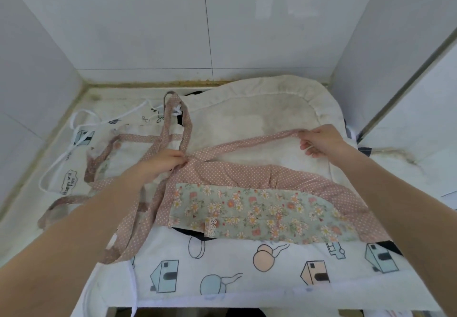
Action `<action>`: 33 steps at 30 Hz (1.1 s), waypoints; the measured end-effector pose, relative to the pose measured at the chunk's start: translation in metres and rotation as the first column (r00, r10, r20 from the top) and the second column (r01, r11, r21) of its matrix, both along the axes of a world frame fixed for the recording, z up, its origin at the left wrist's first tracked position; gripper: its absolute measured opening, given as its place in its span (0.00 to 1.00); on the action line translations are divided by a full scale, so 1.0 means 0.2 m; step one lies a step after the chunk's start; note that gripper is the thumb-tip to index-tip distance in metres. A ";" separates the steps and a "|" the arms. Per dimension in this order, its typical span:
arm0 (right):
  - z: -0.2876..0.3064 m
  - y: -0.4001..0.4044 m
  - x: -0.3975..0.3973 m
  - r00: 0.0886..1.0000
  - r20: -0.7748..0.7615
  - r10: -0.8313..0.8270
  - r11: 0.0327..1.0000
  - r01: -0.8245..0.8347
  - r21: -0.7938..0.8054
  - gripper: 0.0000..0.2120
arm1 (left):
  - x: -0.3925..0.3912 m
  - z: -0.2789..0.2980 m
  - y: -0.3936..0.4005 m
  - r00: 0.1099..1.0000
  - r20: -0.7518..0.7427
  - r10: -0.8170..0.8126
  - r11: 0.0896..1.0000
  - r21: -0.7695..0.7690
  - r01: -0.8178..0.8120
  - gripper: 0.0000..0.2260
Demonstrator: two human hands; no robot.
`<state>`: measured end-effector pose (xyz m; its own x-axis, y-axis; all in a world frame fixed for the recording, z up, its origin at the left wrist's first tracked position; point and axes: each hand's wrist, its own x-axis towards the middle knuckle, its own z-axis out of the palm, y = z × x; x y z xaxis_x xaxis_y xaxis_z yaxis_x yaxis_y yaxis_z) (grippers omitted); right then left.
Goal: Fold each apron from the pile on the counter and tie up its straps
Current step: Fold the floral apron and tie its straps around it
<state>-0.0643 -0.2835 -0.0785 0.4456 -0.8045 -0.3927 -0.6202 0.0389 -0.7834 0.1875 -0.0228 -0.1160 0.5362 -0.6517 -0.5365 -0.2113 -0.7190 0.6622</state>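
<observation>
Left hand (164, 162) and right hand (319, 141) each pinch one pink apron (247, 175) strap.

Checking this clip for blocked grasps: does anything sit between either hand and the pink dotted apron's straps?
Nothing visible does. The left hand already pinches the pink dotted apron where its straps meet, and the right hand grips the far end of one strap, which runs free over the cream apron beneath.
</observation>
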 end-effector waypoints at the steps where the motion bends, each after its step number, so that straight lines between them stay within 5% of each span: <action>1: 0.00 -0.01 0.00 1.000 -0.010 -0.027 0.999 0.027 -0.032 0.14 | -0.01 0.01 0.00 0.999 -0.048 0.003 1.000 -0.003 -0.003 0.07; 5: 0.01 -0.01 0.04 0.994 -0.087 -0.058 0.987 0.044 -0.155 0.15 | -0.03 0.05 0.02 0.992 -0.107 -0.062 0.998 0.017 0.064 0.07; 11: 0.02 0.06 0.01 0.880 -0.414 0.233 0.972 -0.227 0.063 0.13 | -0.05 -0.01 0.05 0.892 0.450 0.050 0.999 -0.037 -0.037 0.13; 14: -0.04 0.09 -0.04 0.822 -0.501 0.269 0.963 -0.235 0.131 0.14 | -0.11 -0.02 0.01 0.727 0.677 -0.116 0.993 0.066 0.097 0.13; 19: -0.15 0.10 -0.10 0.782 -0.602 0.160 0.920 -0.339 -0.196 0.11 | -0.14 -0.05 -0.01 0.532 0.759 -0.374 0.919 0.380 0.104 0.22; 22: -0.16 0.12 -0.12 0.693 -0.703 0.161 0.861 -0.447 -0.243 0.03 | -0.17 -0.07 0.04 0.206 0.816 -0.540 0.831 0.479 0.284 0.27; 24: -0.15 0.14 -0.11 0.590 -0.794 0.147 0.808 -0.535 -0.248 0.07 | -0.21 -0.11 0.08 0.079 0.797 -0.598 0.704 0.476 0.526 0.28; 26: -0.15 0.19 -0.08 0.463 -0.876 0.134 0.722 -0.652 -0.234 0.18 | -0.21 -0.17 0.15 0.229 0.709 -0.667 0.641 0.389 0.662 0.23; 28: -0.15 0.24 -0.05 0.392 -0.912 0.119 0.625 -0.744 -0.238 0.24 | -0.20 -0.19 0.18 0.467 0.494 -0.733 0.672 0.423 0.608 0.26; 29: -0.14 0.26 -0.04 0.380 -0.913 0.146 0.572 -0.786 -0.235 0.24 | -0.20 -0.19 0.18 0.510 0.423 -0.749 0.663 0.456 0.594 0.28; 33: -0.19 0.40 0.03 0.339 -0.782 0.523 0.464 -0.883 -0.072 0.28 | -0.28 -0.13 0.19 0.461 0.407 -0.789 0.613 0.458 0.644 0.34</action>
